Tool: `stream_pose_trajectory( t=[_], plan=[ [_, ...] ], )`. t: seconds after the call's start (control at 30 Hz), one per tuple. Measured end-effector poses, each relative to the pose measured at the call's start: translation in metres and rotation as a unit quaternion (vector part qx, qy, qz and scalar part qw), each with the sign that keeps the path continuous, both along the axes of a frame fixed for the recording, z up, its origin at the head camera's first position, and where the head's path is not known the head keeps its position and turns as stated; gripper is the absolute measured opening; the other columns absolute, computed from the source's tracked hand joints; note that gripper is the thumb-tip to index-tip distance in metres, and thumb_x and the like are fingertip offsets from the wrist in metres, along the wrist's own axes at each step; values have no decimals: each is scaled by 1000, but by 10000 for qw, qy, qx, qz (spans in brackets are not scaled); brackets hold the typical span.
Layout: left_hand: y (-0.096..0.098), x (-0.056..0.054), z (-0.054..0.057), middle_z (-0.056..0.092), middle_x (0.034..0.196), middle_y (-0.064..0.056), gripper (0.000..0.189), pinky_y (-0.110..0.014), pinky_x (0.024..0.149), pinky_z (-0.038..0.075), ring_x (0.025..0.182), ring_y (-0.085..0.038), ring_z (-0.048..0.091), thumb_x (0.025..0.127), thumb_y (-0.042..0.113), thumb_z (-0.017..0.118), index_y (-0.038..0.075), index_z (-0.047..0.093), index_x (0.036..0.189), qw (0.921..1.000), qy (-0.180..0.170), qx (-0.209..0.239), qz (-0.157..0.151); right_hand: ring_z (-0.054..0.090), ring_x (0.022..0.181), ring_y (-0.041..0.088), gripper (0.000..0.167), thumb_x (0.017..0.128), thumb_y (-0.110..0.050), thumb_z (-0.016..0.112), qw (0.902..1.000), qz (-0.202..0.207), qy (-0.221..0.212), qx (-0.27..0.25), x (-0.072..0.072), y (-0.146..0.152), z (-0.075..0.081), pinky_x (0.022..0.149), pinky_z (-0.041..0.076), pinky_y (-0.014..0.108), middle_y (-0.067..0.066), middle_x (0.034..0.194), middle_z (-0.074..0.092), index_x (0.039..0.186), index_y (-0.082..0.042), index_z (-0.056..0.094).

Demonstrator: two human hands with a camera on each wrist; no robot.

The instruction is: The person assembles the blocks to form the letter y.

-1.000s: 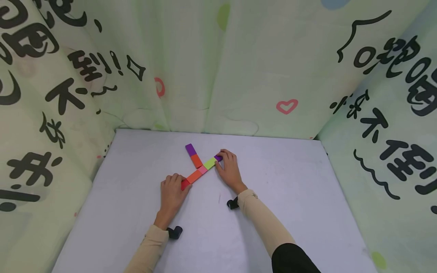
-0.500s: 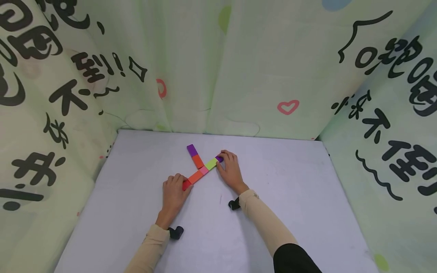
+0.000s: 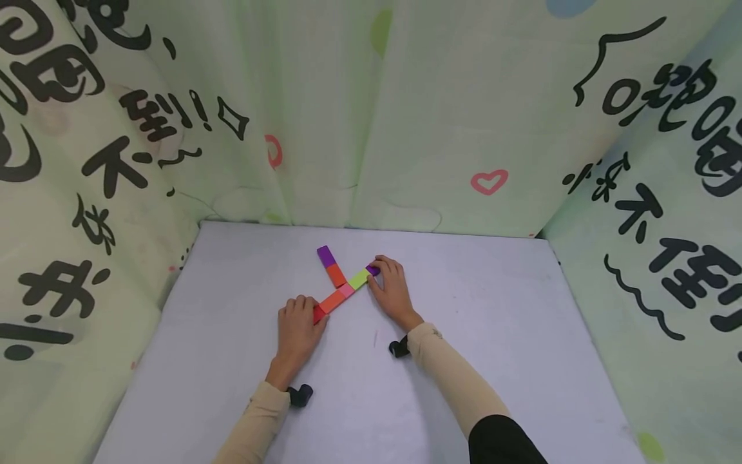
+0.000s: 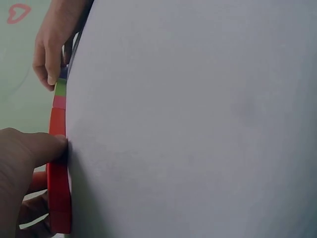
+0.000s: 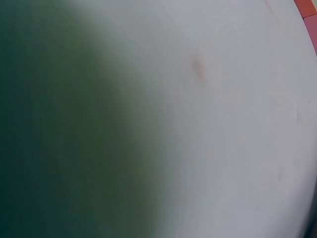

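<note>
Coloured blocks form a Y-like shape on the white table. One slanting row runs from a red block through an orange block, a pink block and a lime-green block to a purple block. My left hand pinches the red end between thumb and fingers, as the left wrist view shows on the red block. At the other end my right hand holds the purple block, its fingertips partly covering it. An orange-red block and another purple block branch off toward the back.
The white tabletop extends around both arms. Pale green curtains with black lettering enclose its back and sides. Black wrist cameras sit at both cuffs. The right wrist view is mostly blurred green and white surface.
My left hand has shifted very slightly right over the red block. The view moved a little between the earlier frames; the right hand and the blocks' layout look unchanged.
</note>
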State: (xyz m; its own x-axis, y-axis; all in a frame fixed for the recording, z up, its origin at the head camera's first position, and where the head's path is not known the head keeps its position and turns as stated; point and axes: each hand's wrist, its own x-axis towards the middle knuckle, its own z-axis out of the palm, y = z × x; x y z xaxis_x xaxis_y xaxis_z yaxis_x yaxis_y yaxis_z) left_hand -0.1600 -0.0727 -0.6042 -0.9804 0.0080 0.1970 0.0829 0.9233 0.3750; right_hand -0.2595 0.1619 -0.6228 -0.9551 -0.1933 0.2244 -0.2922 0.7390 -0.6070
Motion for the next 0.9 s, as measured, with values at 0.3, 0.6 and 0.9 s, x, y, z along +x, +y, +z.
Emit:
stream_pose_trajectory(
  t=[0.3,0.6,0.9],
  plan=[
    [-4,-7,11,64,115,-15,44,-49,92,50,108,-31,55,91,33,81,6,65,123,9986,-479,24,-224,41,146,37,27,104,-15,60,9980,120,63,-624,-4,10,8,123,33,53,12,155,50,130,-8,64],
    [-37,-17,38,67,122,-16,43,-54,95,51,116,-35,58,97,33,73,5,65,128,9921,-1105,303,-511,51,138,31,27,107,-11,53,9909,263,-819,-1035,6,44,36,113,47,49,11,146,58,132,-8,63],
    [-103,-11,87,70,124,-17,28,-61,97,48,119,-40,59,103,23,63,4,68,124,9893,-1093,390,-889,68,108,24,22,110,-22,54,9823,852,-1571,-559,45,88,97,95,56,41,11,119,73,120,-8,68]
  ],
)
